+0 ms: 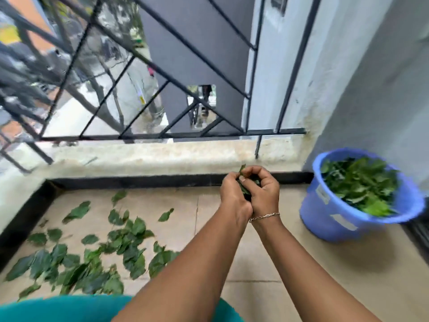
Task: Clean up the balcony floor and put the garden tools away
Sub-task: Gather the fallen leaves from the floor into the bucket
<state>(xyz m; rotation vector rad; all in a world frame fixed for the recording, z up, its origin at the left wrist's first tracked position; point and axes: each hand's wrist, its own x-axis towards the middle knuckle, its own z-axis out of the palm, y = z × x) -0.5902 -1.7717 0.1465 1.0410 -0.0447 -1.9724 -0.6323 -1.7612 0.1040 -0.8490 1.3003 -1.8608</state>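
My left hand [233, 196] and right hand [265, 194] clutch leaves [242, 169]; a slack grip could spill some short of the bucket [325, 219] rightward.

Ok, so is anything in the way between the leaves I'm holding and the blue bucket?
Nothing visible. The left hand and right hand hold the bunch of leaves together, and the blue bucket stands to their right by the wall, its top open. Only bare floor tile lies between.
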